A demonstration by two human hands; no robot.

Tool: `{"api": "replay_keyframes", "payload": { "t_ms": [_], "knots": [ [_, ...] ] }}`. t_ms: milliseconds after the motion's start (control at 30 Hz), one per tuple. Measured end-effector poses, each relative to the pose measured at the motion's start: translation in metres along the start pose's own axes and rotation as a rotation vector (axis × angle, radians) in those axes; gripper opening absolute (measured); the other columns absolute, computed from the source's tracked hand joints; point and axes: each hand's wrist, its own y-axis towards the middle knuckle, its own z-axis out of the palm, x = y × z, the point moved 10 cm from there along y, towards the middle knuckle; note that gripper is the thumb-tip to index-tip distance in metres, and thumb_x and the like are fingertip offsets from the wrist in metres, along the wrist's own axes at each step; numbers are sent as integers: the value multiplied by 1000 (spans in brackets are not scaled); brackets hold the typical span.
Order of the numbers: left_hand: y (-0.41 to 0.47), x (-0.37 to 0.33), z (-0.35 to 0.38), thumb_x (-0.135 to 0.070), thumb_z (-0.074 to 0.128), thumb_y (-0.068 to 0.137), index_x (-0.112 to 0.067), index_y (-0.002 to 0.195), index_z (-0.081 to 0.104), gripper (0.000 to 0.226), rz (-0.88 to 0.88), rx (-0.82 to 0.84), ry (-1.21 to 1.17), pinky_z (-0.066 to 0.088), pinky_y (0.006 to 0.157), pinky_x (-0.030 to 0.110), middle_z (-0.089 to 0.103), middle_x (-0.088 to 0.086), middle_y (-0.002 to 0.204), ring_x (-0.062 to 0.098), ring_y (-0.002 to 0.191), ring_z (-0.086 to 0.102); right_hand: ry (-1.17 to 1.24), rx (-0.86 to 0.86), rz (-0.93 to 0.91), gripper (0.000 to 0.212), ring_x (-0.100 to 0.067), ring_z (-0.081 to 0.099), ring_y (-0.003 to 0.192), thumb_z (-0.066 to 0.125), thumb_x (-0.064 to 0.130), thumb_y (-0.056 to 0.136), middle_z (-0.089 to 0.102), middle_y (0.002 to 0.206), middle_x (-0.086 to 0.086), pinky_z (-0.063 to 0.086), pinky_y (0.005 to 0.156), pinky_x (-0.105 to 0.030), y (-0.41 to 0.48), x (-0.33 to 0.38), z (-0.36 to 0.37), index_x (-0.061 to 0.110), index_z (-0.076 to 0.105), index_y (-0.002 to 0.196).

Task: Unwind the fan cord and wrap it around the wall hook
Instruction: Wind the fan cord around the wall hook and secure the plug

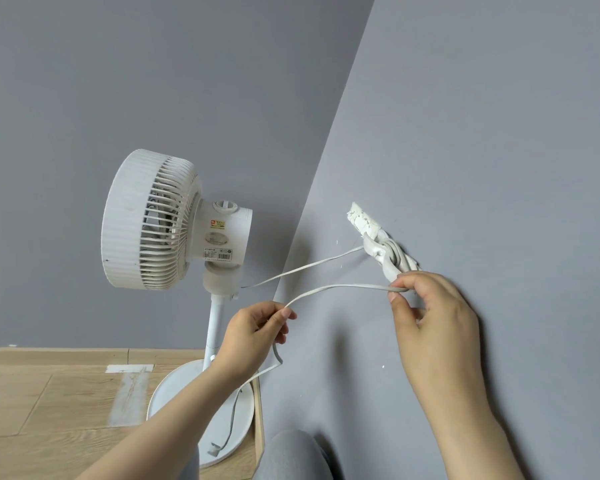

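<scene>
Far left, wood floor [32, 403] with a pale scuffed strip. Next along, a white pedestal fan [146, 220] in the corner: upright on its round base [174, 403], head turned left, grille seen side-on.

Right of the fan's pole, the left hand [253, 336] pinching the flat white cord [340, 286] between thumb and forefinger, remaining fingers curled under. Hangs down from that hand across the base, ending in a loose tip near the base's front edge. Arcs up and rightward from the same pinch to the right hand [433, 327] and is gripped there between thumb and bent fingers, just below the wall hook [361, 221].

On the hook itself, several turns of cord wound tight against the grey wall [499, 133]. One more strand leading from the hook back left to the fan's neck, a little slack.

Bottom centre, a grey-clad knee [291, 455].
</scene>
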Motion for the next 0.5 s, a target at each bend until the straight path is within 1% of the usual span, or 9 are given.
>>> {"api": "replay_keyframes", "payload": {
  "t_ms": [67, 100, 167, 200, 233, 400, 433, 467, 500],
  "knots": [
    [-2, -1, -3, -18, 56, 95, -15, 81, 72, 22, -9, -18, 16, 55, 77, 41, 59, -2, 60, 12, 58, 58, 6, 2, 6, 18, -15, 61, 81, 62, -1, 85, 57, 95, 9, 42, 69, -3, -3, -1, 2, 16, 64, 89],
    [-2, -1, -4, -18, 55, 95, -14, 82, 72, 22, -13, -25, 23, 55, 78, 42, 59, -1, 61, 11, 58, 57, 12, 0, 9, 18, -19, 63, 86, 62, -2, 84, 57, 97, 9, 46, 74, -8, -5, -1, 4, 15, 65, 90],
    [-3, 1, -5, -17, 55, 96, -12, 82, 71, 22, -28, -28, 33, 55, 79, 42, 59, -1, 61, 9, 56, 56, 11, -18, 7, 19, -23, 64, 96, 63, -2, 83, 61, 102, 5, 54, 86, -32, -8, -1, 6, 13, 66, 93],
    [-3, 3, -6, -17, 55, 96, -12, 82, 71, 22, -38, -29, 39, 55, 80, 43, 59, -1, 61, 9, 56, 56, 5, -29, 11, 20, -24, 64, 101, 63, -3, 82, 63, 106, 2, 53, 90, -40, -10, -2, 7, 11, 68, 96],
    [-4, 6, -6, -16, 55, 96, -12, 82, 71, 22, -47, -31, 44, 55, 80, 43, 58, -1, 61, 8, 55, 56, 0, -36, 20, 22, -24, 64, 104, 64, -3, 81, 64, 110, -1, 52, 93, -44, -11, -4, 8, 9, 69, 99],
    [-6, 19, -9, -17, 56, 95, -12, 82, 72, 22, -83, -40, 69, 56, 79, 43, 59, -4, 60, 10, 56, 57, -14, 10, 109, 33, -24, 61, 117, 65, 2, 83, 62, 128, -4, 48, 102, -43, -23, -19, 19, 5, 66, 116],
    [-6, 21, -9, -18, 56, 95, -12, 82, 72, 21, -88, -40, 67, 56, 79, 43, 59, -3, 60, 11, 56, 58, -37, 33, 114, 37, -23, 58, 121, 65, 4, 83, 59, 133, -4, 44, 106, -39, -25, -20, 23, 4, 64, 120],
    [-7, 23, -10, -18, 56, 95, -12, 83, 72, 21, -94, -40, 69, 56, 78, 43, 59, -2, 61, 12, 57, 58, -64, 59, 119, 40, -21, 54, 126, 65, 6, 84, 56, 137, -3, 38, 109, -30, -27, -21, 28, 4, 62, 124],
    [-7, 24, -11, -19, 56, 95, -11, 83, 72, 21, -101, -43, 70, 56, 78, 41, 59, -1, 62, 13, 58, 58, -80, 79, 126, 43, -18, 50, 130, 66, 9, 85, 53, 141, -2, 31, 108, -21, -28, -22, 32, 5, 60, 127]
  ]
}}
